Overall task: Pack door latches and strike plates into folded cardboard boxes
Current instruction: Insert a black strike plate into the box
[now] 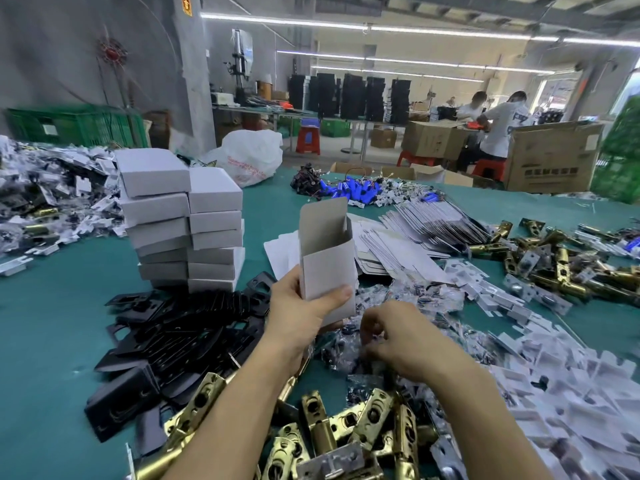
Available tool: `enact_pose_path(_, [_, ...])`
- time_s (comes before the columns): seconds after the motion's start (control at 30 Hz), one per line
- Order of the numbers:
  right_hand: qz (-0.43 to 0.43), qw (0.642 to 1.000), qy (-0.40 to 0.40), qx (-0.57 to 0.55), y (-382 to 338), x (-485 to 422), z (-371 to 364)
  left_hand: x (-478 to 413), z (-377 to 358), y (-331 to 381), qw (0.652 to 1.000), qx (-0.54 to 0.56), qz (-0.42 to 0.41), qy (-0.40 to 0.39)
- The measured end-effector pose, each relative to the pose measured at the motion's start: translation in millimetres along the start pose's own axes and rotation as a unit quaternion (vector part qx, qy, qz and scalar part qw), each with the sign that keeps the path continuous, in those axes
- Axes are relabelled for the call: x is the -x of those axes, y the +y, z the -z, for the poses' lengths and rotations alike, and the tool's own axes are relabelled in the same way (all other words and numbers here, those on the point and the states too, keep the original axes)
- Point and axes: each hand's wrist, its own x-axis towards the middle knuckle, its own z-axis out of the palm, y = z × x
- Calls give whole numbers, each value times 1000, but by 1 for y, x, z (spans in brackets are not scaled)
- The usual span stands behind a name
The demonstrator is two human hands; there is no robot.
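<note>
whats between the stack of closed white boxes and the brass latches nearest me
In the head view, a heap of black strike plates fills that stretch of green table, between the stacked boxes and the brass latches.

The cloth-covered worktop [52,306] is plain teal green. The open folded cardboard box [327,275] is white outside and dull grey-brown inside. The stacked closed cardboard boxes [183,220] and the fanned flat box blanks [398,244] are the same white. The flat metal strike plates [180,327] are matt black, and the tubular metal door latches [377,410] are shiny brass-gold. The clear plastic packets [412,297] show dark specks. Farther off are bright blue cylinders [349,192], a white plastic bag [252,155] with red print, green slatted crates [69,124], red stools [308,138] and brown cartons [550,161].
</note>
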Motion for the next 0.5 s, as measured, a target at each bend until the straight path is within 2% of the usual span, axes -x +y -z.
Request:
enact_pose_path(0.1, [-4,999,8,-49,3,7,12,0,2,0,1000,1,5,6])
enact_pose_path(0.17, [5,989,80,-121,3,15,27,0,3,0,1000,-20,8,-6])
enact_pose_path(0.2, [20,976,145,-161,3,19,35,0,3,0,999,-33,10,-15])
enact_pose_path(0.27, [64,922,291,-247,-1,27,52,1,4,-1,998,-48,17,-41])
enact_pose_path(0.33, [121,868,378,-297,-7,34,60,3,4,-1,994,-61,22,-84])
enact_pose_path(0.4, [144,855,410,-284,-14,35,59,6,2,-1,989,-79,15,-127])
enact_pose_path(0.5, [114,866,428,-233,-21,30,51,11,-2,-1,984,-84,-4,-156])
